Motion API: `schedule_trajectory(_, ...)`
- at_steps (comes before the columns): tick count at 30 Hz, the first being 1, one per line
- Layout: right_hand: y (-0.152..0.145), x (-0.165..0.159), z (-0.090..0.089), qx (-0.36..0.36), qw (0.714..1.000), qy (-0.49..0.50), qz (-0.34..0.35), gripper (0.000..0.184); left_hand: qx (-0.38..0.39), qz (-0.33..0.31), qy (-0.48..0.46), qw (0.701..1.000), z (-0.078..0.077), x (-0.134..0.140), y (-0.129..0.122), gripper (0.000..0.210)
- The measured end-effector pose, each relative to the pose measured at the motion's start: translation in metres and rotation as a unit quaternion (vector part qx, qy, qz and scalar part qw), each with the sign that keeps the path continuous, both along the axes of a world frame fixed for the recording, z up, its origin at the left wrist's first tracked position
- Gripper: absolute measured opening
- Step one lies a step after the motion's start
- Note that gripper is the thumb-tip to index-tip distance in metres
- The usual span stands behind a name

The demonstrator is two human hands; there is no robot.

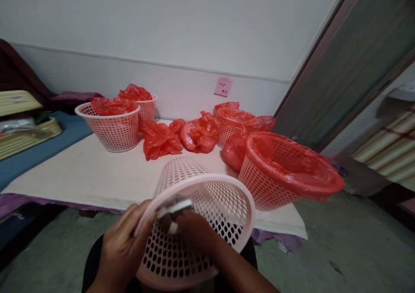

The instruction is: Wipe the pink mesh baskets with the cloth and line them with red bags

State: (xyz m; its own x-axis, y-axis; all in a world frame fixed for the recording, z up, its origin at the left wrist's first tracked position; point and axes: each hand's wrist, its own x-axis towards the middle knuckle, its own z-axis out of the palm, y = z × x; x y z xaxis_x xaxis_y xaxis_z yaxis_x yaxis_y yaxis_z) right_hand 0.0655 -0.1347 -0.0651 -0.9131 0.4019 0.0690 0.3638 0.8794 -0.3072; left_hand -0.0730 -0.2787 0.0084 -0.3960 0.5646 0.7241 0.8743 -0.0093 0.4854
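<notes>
Step in hand looks like two-handed work inside the basket: best to keep the left grip firm and the mouth tipped toward the body, so the right fingers have room.

Left hand (125, 237): fingers and thumb closed on the rim. Right hand (196, 230): inside the mouth, at a blurred grey-white item (180, 206); can't tell how far its fingers are open or whether they grip it.

Pale pink, round, perforated plastic basket (210, 177): tilted, right fingers inside it. Right of those fingers: pink perforated basket (266, 183) lined with thin red plastic film (311, 176). Beyond fingers: crumpled red plastic bag (162, 137) on white cloth (81, 172).
</notes>
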Motion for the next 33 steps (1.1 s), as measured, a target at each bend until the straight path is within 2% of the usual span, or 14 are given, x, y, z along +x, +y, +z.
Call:
schedule_trajectory(3,-0.028,0.031,0.007,-0.003,0.991,0.003,0.130,0.016,-0.002,0.016,-0.044,0.999,0.002,-0.014,0.002,0.021)
schedule_trajectory(5,-0.040,0.048,0.009,0.036,0.987,0.000,0.154,0.016,0.005,0.020,-0.068,0.997,0.004,-0.018,0.004,0.022)
schedule_trajectory(6,-0.042,0.054,0.010,0.058,0.988,-0.008,0.144,0.013,0.005,0.021,-0.080,0.997,0.005,-0.019,0.005,0.022)
schedule_trajectory(9,-0.034,0.067,0.016,0.104,0.993,-0.042,0.046,0.004,0.000,0.015,-0.104,0.994,0.008,-0.015,0.008,0.023)
schedule_trajectory(12,-0.013,0.078,0.034,0.120,0.986,-0.047,-0.108,0.017,-0.008,0.014,-0.102,0.995,0.010,-0.009,0.008,0.025)
schedule_trajectory(14,0.002,0.088,0.050,0.131,0.976,0.014,-0.174,0.029,-0.007,0.016,-0.099,0.995,0.010,-0.006,0.008,0.026)
schedule_trajectory(17,0.017,0.104,0.068,0.170,0.945,0.180,-0.214,0.040,-0.002,0.019,-0.116,0.993,0.009,-0.007,0.005,0.026)
schedule_trajectory(19,0.025,0.112,0.072,0.210,0.912,0.256,-0.241,0.036,-0.002,0.025,-0.144,0.989,0.009,-0.009,0.004,0.027)
schedule_trajectory(21,0.032,0.114,0.071,0.226,0.895,0.286,-0.259,0.030,-0.003,0.023,-0.171,0.985,0.009,-0.011,0.005,0.028)
schedule_trajectory(23,0.038,0.111,0.065,0.173,0.908,0.289,-0.249,0.031,-0.002,0.017,-0.188,0.982,0.010,-0.013,0.008,0.028)
schedule_trajectory(26,0.042,0.103,0.054,0.025,0.930,0.288,-0.228,0.037,-0.011,0.022,-0.222,0.975,0.012,-0.015,0.010,0.029)
schedule_trajectory(28,0.040,0.098,0.047,-0.039,0.922,0.302,-0.239,0.038,-0.027,0.043,-0.262,0.964,0.012,-0.014,0.008,0.034)
schedule_trajectory(33,0.020,0.088,0.022,-0.141,0.879,0.367,-0.269,0.032,-0.039,0.152,-0.348,0.924,0.005,-0.003,-0.011,0.057)
